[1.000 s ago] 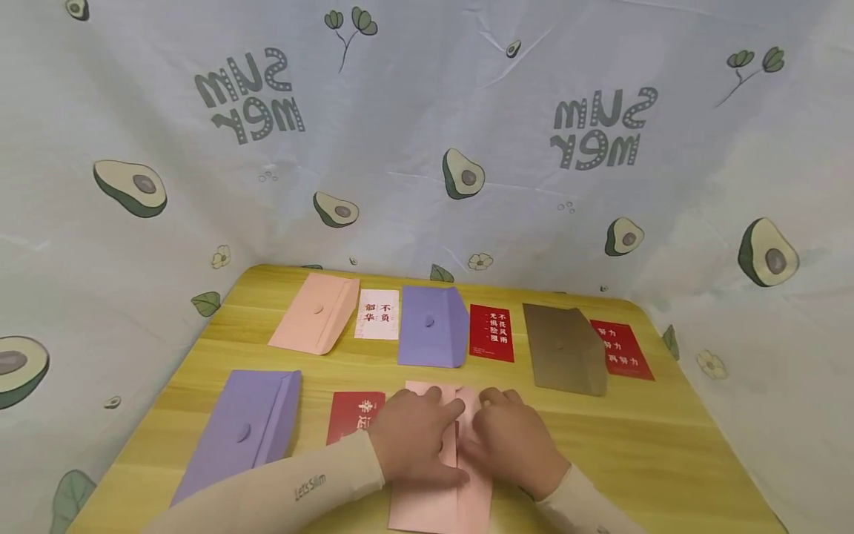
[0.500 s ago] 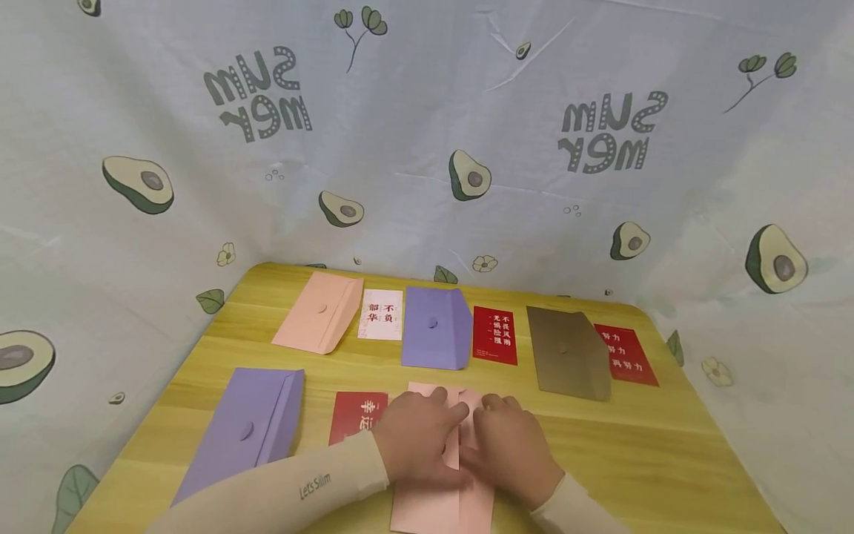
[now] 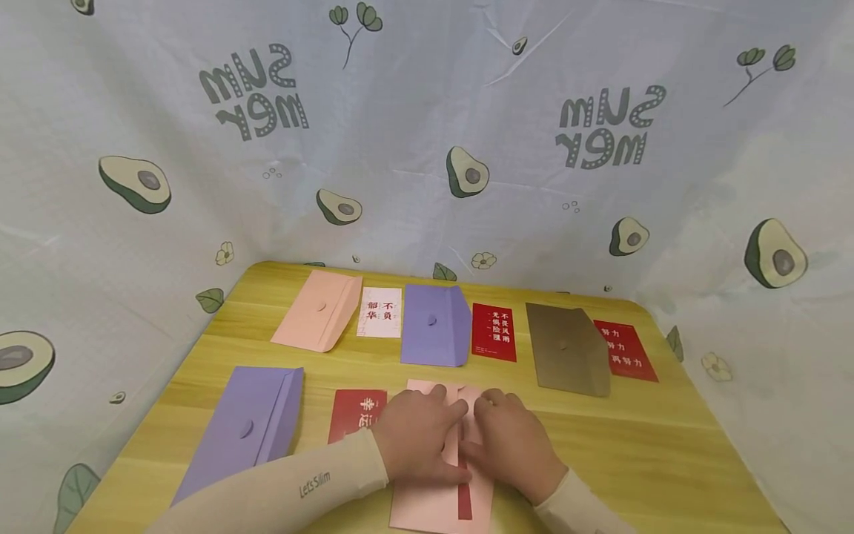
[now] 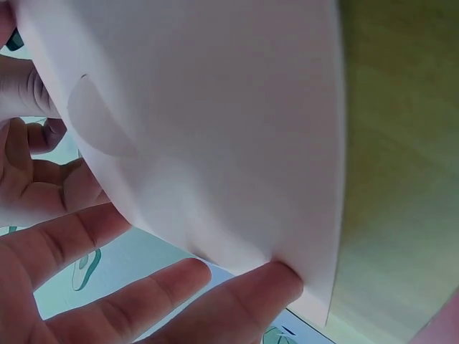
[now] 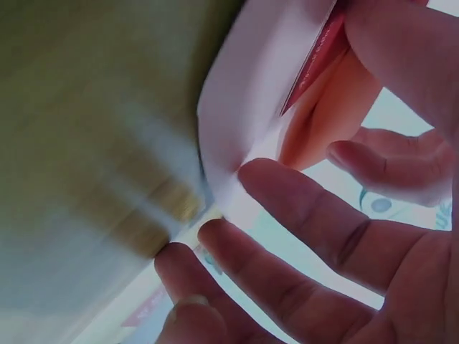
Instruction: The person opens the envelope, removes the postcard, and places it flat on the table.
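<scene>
A pink envelope [image 3: 420, 510] lies near the table's front with its flap [image 3: 482, 504] spread to the right. A strip of red card [image 3: 465, 501] shows between the envelope's body and flap. My left hand [image 3: 416, 437] grips the envelope's body at its mouth, where the paper bulges in the left wrist view. My right hand [image 3: 514, 441] lies over the flap, fingers curled, with its thumb [image 5: 401, 43] at the red card in the right wrist view. The rest of that card is hidden by the envelope and hands.
A purple envelope [image 3: 230, 415] and a red card [image 3: 353, 411] lie left of my hands. Along the back are a pink envelope [image 3: 310, 311], white card [image 3: 379, 326], purple envelope [image 3: 427, 341], red card [image 3: 494, 334], brown envelope [image 3: 567, 363] and red card [image 3: 630, 356].
The envelope's mouth has widened, and a longer strip of the red card now shows between the hands. Both hands stay at nearly the same place.
</scene>
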Action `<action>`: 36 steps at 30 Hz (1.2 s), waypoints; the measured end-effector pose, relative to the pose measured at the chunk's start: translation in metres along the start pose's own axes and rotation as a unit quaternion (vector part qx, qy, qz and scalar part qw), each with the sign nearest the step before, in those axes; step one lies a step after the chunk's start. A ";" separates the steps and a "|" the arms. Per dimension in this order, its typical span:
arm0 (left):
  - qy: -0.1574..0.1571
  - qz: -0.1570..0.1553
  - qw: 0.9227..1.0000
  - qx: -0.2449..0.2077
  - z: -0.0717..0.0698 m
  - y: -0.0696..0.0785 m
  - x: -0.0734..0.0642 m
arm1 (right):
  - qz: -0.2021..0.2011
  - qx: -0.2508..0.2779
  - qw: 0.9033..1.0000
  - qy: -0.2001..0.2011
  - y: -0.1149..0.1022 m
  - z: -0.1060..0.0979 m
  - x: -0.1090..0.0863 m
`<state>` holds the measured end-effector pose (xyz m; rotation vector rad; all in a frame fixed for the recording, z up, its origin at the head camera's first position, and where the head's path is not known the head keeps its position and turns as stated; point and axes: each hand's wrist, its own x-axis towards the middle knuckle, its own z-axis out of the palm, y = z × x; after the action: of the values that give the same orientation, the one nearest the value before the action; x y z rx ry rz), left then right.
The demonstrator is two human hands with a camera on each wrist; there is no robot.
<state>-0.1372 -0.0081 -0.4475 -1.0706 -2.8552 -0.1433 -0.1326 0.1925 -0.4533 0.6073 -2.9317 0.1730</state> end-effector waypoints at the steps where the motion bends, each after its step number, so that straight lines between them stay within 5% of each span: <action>1: 0.001 0.000 1.000 0.001 0.000 0.000 0.000 | 0.003 0.008 1.000 -0.003 0.000 -0.001 0.000; 19: 0.000 0.004 1.000 -0.008 0.006 0.000 -0.002 | 0.060 0.110 0.991 -0.043 0.012 -0.011 0.000; 28: -0.005 -0.001 1.000 -0.013 0.004 0.000 -0.001 | 0.031 0.086 0.996 -0.010 0.018 -0.018 -0.003; 36: -0.023 -0.011 0.999 -0.022 0.002 0.001 0.000 | 0.031 0.053 0.998 -0.030 0.034 -0.028 -0.009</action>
<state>-0.1365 -0.0076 -0.4490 -1.0637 -2.9185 -0.1853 -0.1348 0.2314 -0.4298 0.5467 -3.0173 0.3230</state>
